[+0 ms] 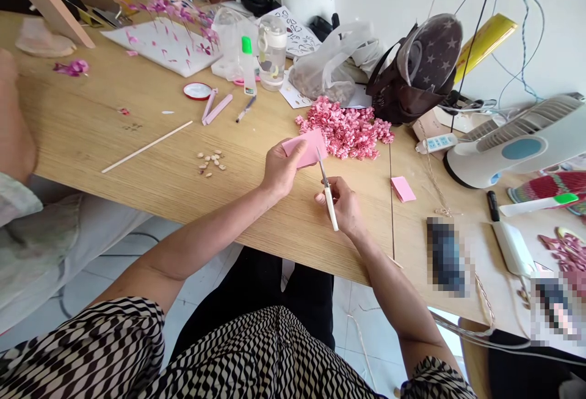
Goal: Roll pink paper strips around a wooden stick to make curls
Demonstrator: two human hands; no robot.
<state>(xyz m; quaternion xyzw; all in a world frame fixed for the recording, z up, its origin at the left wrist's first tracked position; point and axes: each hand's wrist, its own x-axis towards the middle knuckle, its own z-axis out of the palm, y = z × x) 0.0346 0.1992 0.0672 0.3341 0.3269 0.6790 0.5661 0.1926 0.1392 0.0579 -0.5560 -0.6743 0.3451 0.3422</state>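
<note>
My left hand [280, 168] pinches a pink sheet of paper [307, 144] above the table, thumb on top. My right hand [344, 204] grips a pair of scissors [329, 204] with pale handles. The scissor blades point up and away from me and meet the right part of the paper; whether they are cutting into it I cannot tell. Just beyond the paper lies a heap of curled pink pieces [350, 127]. Another pink paper piece [403, 189] rests on the table to the right of my right hand.
Small pale seed-like bits [211, 161] and a thin stick [146, 147] lie to the left. A glue bottle [248, 66] and water bottle [273, 51] stand behind. A white fan [513, 143] sits at the right. Another person's arm [16, 121] is at the left edge.
</note>
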